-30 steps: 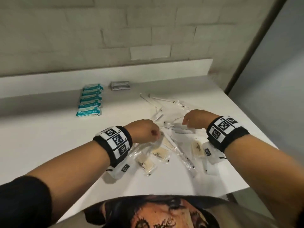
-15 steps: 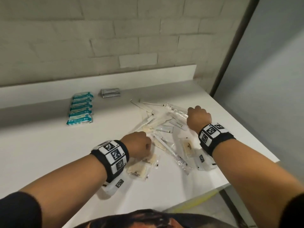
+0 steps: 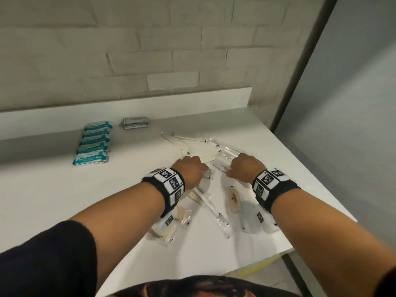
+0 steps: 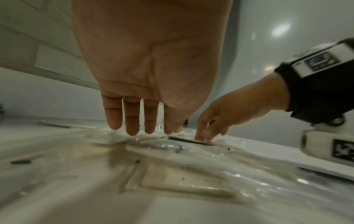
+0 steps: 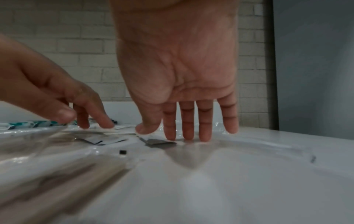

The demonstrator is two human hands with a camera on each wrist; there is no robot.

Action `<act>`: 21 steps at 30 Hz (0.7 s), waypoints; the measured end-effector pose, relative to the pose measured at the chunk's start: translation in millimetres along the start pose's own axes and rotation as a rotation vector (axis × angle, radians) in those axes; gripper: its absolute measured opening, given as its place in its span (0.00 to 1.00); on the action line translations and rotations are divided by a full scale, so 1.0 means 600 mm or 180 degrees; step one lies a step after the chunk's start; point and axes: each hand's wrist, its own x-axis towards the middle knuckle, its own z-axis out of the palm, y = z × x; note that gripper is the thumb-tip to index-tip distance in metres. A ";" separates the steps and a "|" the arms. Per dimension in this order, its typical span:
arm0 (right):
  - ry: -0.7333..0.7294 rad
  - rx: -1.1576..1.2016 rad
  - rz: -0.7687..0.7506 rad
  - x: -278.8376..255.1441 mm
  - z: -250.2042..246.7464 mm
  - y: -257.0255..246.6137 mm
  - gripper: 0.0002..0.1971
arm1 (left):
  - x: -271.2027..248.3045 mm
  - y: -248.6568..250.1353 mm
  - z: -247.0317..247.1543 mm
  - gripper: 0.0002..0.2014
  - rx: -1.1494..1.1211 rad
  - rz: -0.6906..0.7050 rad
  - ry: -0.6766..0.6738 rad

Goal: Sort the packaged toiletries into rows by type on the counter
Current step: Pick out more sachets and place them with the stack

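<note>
A loose pile of clear-wrapped toiletries (image 3: 214,209) lies on the white counter (image 3: 53,200): long thin packets, flat beige sachets (image 3: 233,200) and white sticks (image 3: 188,138). My left hand (image 3: 190,171) hovers over the pile's middle, fingers (image 4: 132,121) straight and pointing down, tips at the crinkled wrap. My right hand (image 3: 244,168) is just to its right. Its straight fingers (image 5: 187,128) touch a clear packet with a dark strip (image 5: 159,141). Neither hand grips anything. A row of teal packets (image 3: 92,144) lies sorted at the back left, a stack of grey sachets (image 3: 136,123) beside it.
A brick wall with a white upstand (image 3: 150,103) borders the counter at the back. The counter's right edge (image 3: 310,174) drops off near my right wrist, a grey panel beyond. Bare counter stretches to the left of the pile.
My hands have come closer together over the middle of the pile. The left went forward from the near sachets and the right drew back from the far packets.
</note>
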 end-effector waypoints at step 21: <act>-0.0500 0.0415 -0.1485 -0.045 -0.059 0.052 0.16 | 0.025 0.054 -0.006 0.19 0.0373 -0.1419 -0.0493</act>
